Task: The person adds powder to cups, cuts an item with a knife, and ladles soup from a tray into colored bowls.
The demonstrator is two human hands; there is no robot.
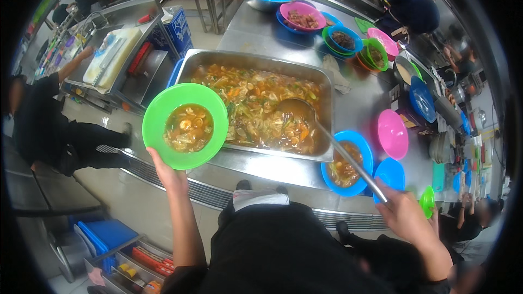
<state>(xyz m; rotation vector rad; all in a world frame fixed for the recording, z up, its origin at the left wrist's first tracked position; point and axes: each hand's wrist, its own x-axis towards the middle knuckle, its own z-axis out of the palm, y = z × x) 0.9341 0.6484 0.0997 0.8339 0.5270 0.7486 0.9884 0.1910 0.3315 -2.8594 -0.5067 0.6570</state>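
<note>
My left hand (pixel 169 173) grips the rim of a green plastic bowl (pixel 153 126), which holds vegetable stew in broth beside the left end of a deep steel pan (pixel 261 55). The pan contains vegetable stew (pixel 261 102) in brownish broth. In my right hand (pixel 398 208) is the long metal handle of a ladle (pixel 351 155); the ladle's bowl lies in the stew near the pan's right end. A blue bowl (pixel 367 141) with stew in it stands against the pan's right corner, under the ladle's handle.
Pink (pixel 393 134) and blue (pixel 388 175) bowls stand at the right of the steel table (pixel 241 28). Several bowls of food and a steel colander (pixel 267 6) are farther back. A cloth (pixel 337 75) lies beside the pan. Co-workers stand left, right and behind the table.
</note>
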